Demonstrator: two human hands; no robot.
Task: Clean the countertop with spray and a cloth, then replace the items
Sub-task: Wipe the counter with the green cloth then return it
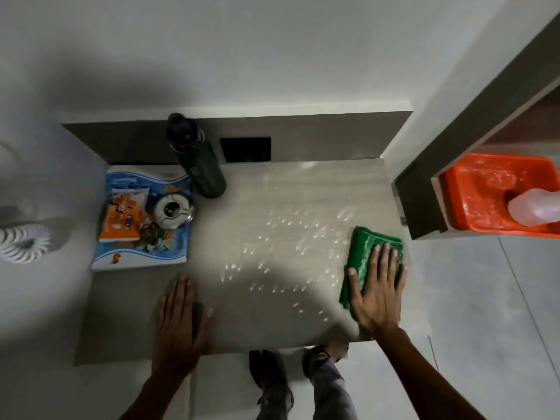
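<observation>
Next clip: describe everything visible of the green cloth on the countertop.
The green cloth looks like soft, slightly shiny microfibre, folded into a rough rectangle. It lies flat at the right edge of the countertop, beside scattered spray droplets. The right hand presses on it palm down, fingers spread, covering its near half. Its far end is uncovered.

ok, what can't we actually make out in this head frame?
- Spray bottle in the orange tub: cut off by the right edge, nozzle unseen.
- Green cloth: near half hidden under the right hand.
- Left hand: motion-blurred, contact with the countertop unclear.
- Book: cover text too small.
- White object: cropped at the left edge.
</observation>
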